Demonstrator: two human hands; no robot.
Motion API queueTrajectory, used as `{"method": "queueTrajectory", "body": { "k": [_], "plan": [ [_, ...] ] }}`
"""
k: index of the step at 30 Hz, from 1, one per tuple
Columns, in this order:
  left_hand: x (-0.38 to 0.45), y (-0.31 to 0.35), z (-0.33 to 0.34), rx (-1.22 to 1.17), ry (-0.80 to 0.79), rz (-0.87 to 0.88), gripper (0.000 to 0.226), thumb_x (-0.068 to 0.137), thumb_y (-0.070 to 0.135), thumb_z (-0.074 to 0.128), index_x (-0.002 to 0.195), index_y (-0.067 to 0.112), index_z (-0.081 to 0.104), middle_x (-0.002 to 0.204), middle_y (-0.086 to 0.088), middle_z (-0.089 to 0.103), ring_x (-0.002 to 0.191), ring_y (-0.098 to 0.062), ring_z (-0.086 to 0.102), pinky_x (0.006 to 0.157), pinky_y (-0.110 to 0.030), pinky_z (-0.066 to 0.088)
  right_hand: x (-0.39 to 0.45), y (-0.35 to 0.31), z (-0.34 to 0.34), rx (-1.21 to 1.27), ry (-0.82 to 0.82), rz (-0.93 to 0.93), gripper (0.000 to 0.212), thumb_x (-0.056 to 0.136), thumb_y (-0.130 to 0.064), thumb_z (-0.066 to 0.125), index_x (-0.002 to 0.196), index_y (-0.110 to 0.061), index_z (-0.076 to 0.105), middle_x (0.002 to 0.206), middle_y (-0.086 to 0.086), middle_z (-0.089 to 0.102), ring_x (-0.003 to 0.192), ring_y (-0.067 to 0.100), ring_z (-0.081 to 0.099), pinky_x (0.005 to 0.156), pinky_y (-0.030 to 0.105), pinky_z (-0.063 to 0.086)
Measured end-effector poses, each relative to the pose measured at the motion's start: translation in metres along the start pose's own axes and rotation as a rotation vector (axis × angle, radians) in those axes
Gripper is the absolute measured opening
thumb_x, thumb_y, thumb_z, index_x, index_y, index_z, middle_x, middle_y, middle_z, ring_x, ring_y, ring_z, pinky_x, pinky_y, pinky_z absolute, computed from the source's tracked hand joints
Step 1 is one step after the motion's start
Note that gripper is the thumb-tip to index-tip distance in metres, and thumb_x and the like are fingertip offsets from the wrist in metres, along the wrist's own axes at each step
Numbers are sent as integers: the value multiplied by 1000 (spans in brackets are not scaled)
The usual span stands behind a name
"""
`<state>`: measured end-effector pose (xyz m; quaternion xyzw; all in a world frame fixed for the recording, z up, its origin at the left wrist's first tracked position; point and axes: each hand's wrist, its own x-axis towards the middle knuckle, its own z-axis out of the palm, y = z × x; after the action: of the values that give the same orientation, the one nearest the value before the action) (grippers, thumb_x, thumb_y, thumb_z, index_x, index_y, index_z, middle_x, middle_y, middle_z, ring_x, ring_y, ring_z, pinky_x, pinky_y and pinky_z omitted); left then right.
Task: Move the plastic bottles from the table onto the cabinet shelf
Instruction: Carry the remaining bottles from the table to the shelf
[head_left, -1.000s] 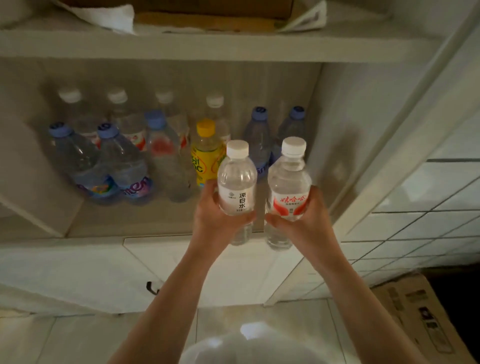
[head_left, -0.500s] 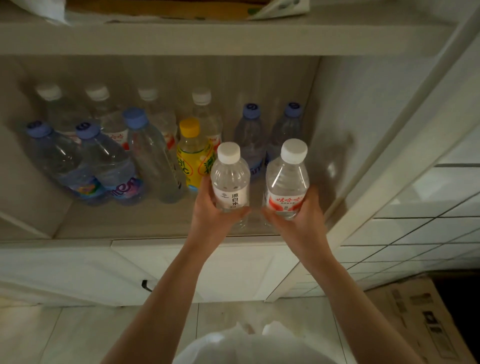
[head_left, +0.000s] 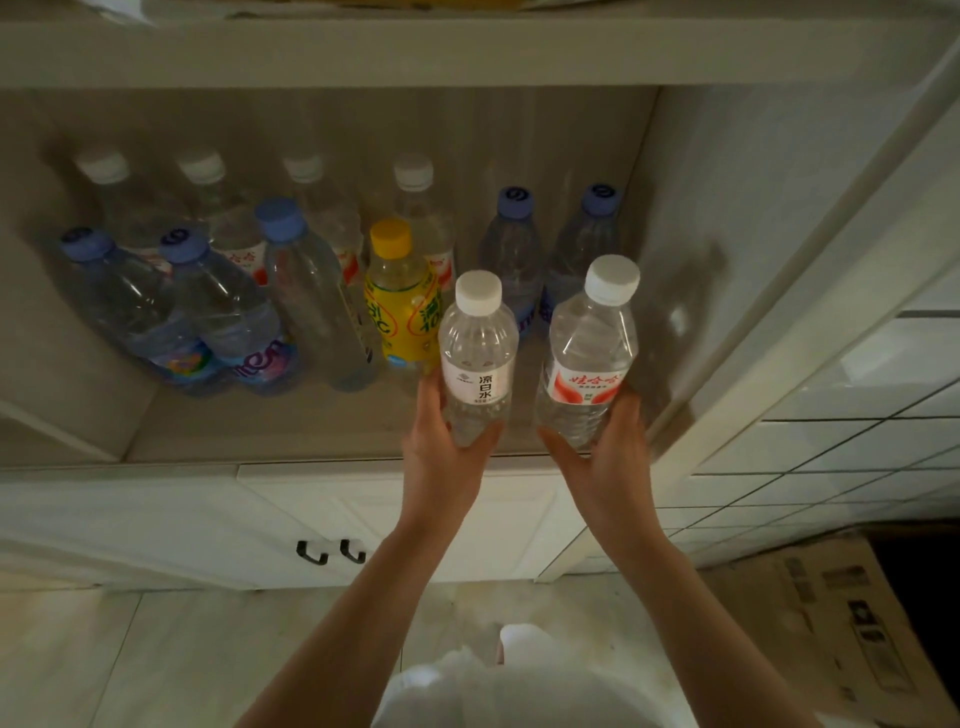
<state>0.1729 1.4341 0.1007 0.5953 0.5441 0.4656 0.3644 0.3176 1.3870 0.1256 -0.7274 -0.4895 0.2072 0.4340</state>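
On the shelf (head_left: 270, 426) stand ten bottles (head_left: 311, 291); hands grip two more.

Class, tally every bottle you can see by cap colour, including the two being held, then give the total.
White caps: 6
Blue caps: 5
Yellow caps: 1
Total: 12 bottles

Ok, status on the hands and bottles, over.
Left hand grips white-label bottle; right hand grips red-label bottle. Both at shelf front edge. Yellow bottle close behind the left one.
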Motion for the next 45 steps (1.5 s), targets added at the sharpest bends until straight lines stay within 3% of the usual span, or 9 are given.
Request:
{"method": "queueTrajectory", "body": {
  "k": [3, 8, 14, 19, 27, 32, 35, 38, 45],
  "plan": [
    [6, 1, 5, -19, 1, 2, 79, 73, 19, 83, 138, 29, 40, 128, 13, 60, 118, -4, 58, 93, -38, 55, 9, -3, 1, 1, -12, 17, 70, 80, -15, 76, 135, -4, 36, 131, 12, 50, 121, 23, 49, 93, 22, 38],
    [25, -2, 17, -7, 23, 55, 75, 73, 19, 83, 136, 24, 43, 131, 5, 60, 121, -11, 58, 92, -41, 56, 39, 2, 4, -22, 3, 32, 69, 80, -18, 76, 134, -7, 35, 133, 12, 53, 123, 26, 52, 95, 26, 43],
    [41, 4, 37, 22, 68, 59, 71, 76, 24, 80, 135, 24, 42, 133, 3, 57, 122, -13, 54, 96, -26, 50, 56, 5, 9, -134, 36, -9, 78, 81, -32, 74, 140, -9, 29, 140, 12, 48, 130, 28, 45, 108, 44, 41],
    [47, 6, 45, 20, 83, 52, 73, 78, 19, 79, 140, 20, 41, 136, 1, 56, 122, -8, 51, 97, -22, 45, 66, 7, 9, -107, 27, -5, 78, 83, -32, 72, 143, -10, 28, 143, 10, 45, 133, 24, 43, 105, 25, 34],
    [44, 2, 47, -13, 80, 6, 69, 79, 17, 77, 138, 21, 42, 133, 1, 59, 121, -12, 56, 98, -30, 51, 69, 9, 8, -73, 32, -2, 80, 82, -30, 74, 144, -11, 27, 146, 6, 43, 135, 20, 41, 101, 17, 29],
    [37, 8, 49, 14, 91, -35, 70, 81, 20, 76, 141, 22, 40, 134, 6, 57, 115, -2, 52, 92, -20, 48, 66, 21, 4, -29, -66, 111, 74, 78, -18, 77, 137, -11, 34, 136, 7, 52, 128, 22, 49, 101, 20, 35],
    [31, 3, 48, 9, 119, -80, 71, 81, 18, 71, 143, 27, 37, 136, 8, 57, 122, -10, 56, 98, -36, 52, 58, 29, 4, -25, -163, 118, 72, 76, -20, 77, 134, -13, 35, 131, 6, 57, 123, 22, 54, 105, 37, 45],
    [17, -1, 39, -5, 92, -152, 70, 83, 13, 64, 144, 30, 36, 136, 10, 56, 123, -11, 55, 99, -41, 51, 48, 28, 0, -37, -230, 101, 71, 80, -21, 74, 139, -12, 34, 135, 7, 53, 124, 23, 52, 102, 31, 41],
    [-40, -4, -25, 33, 188, -150, 36, 89, 5, 60, 120, 22, 59, 110, 17, 66, 103, -5, 64, 92, -31, 54, -3, 1, 4, 41, -350, 74, 62, 88, -17, 66, 141, -11, 34, 136, 8, 49, 120, 24, 53, 98, 36, 46]
  ]
}}
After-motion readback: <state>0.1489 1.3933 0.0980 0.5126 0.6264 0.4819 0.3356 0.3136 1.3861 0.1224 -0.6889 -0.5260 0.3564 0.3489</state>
